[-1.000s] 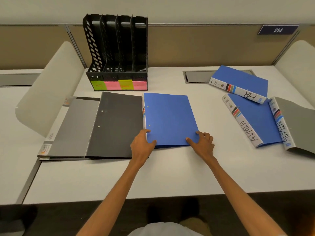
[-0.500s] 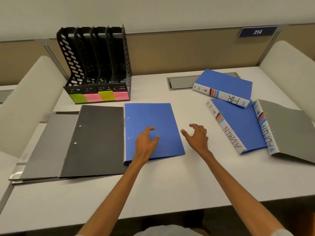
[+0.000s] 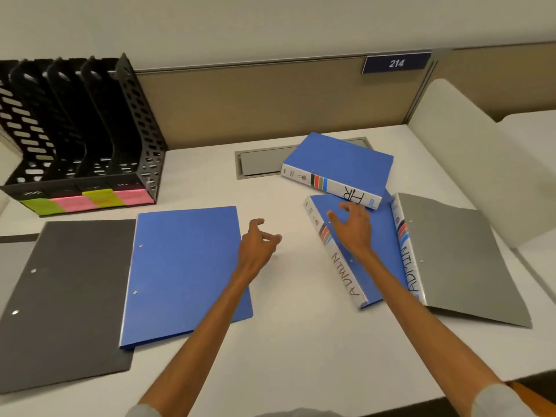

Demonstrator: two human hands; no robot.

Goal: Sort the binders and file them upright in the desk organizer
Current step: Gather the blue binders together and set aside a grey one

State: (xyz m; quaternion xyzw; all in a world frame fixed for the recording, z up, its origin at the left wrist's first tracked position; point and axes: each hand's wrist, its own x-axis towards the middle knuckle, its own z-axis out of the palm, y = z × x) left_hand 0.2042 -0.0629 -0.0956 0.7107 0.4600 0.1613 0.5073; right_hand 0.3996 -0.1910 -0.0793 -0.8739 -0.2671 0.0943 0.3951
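Note:
A black desk organizer [image 3: 141, 139] with empty slots and green and pink labels stands at the back left. A blue binder [image 3: 183, 266] lies flat before it, beside a dark grey binder [image 3: 69, 296]. To the right lie a blue binder marked ADMIN [image 3: 346, 266], a blue binder marked HR [image 3: 340, 164] resting partly on it, and a grey ADMIN binder [image 3: 460, 257]. My left hand [image 3: 257, 245] hovers with fingers apart over the bare desk between the blue binders. My right hand [image 3: 353, 228] is spread above the blue ADMIN binder, holding nothing.
A grey cable hatch [image 3: 261, 164] is set into the white desk [image 3: 301, 341] behind the HR binder. A tan partition with a sign reading 214 [image 3: 396, 63] runs along the back. A white curved divider [image 3: 469, 164] stands at the right.
Both hands let go of the flat blue binder and moved right; my right hand now reaches over the blue ADMIN binder. The view swung to the right.

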